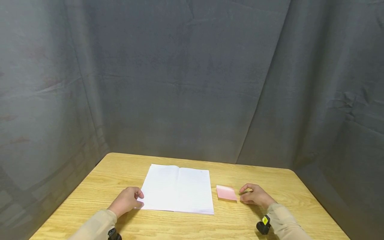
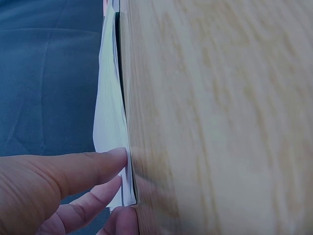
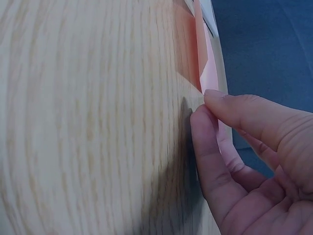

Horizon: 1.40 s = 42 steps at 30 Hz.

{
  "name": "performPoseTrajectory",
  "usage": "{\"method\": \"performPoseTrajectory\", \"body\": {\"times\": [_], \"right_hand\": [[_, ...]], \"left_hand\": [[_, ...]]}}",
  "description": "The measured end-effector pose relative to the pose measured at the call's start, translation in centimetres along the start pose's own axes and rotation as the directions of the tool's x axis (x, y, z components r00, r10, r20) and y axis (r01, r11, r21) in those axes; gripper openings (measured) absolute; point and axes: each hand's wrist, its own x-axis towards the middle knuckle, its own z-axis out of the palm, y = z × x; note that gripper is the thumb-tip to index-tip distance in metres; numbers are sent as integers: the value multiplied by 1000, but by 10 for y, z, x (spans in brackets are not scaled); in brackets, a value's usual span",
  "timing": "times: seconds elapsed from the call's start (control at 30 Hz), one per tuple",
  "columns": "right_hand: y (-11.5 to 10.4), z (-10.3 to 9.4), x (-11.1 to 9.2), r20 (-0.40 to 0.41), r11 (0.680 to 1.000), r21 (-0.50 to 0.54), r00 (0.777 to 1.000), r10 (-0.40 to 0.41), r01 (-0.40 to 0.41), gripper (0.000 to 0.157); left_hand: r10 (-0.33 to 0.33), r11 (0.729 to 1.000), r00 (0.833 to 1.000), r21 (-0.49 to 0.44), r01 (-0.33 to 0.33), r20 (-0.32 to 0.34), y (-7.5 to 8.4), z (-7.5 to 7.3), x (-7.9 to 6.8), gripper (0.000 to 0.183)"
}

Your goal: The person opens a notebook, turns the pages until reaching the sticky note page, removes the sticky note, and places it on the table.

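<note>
An open notebook (image 1: 177,188) with lined white pages lies on the wooden table. At its lower left corner rests my left hand (image 1: 127,200), thumb and fingertips touching the page edges, fingers relaxed. The left wrist view shows the thumb (image 2: 105,164) in front of the notebook's edge (image 2: 110,117). To the right of the notebook lies a pink sticky note (image 1: 226,193), its far edge paler and curled up. My right hand (image 1: 255,195) is just beside the note, loosely bent, holding nothing. In the right wrist view, its thumb and forefinger come close to the sticky note's corner (image 3: 209,73).
The light wood table (image 1: 180,226) has rounded far corners. Dark grey cloth (image 1: 180,83) hangs behind it and on both sides. A small black device (image 1: 264,225) is strapped at the right wrist, another (image 1: 114,234) at the left.
</note>
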Motion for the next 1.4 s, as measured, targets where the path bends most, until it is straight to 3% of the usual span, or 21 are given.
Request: {"method": "performPoseTrajectory", "body": {"times": [0.23,1.23,1.4], "right_hand": [[0,1,-1,-29,1000,-10,999,25,-25,29],[-5,0,3,-24,999,5,999,46,-46,27],[-14,-5,7,-17,999,-40,1000,-5,4,30]], "left_hand": [[1,1000,1000,-6,-1,-3,-1,0,0,22],[-11,1000,1000,-2,11,-15,-3,-5,-4,22],[-4,999,1000,35,3,9,4,-14,-3,15]]}}
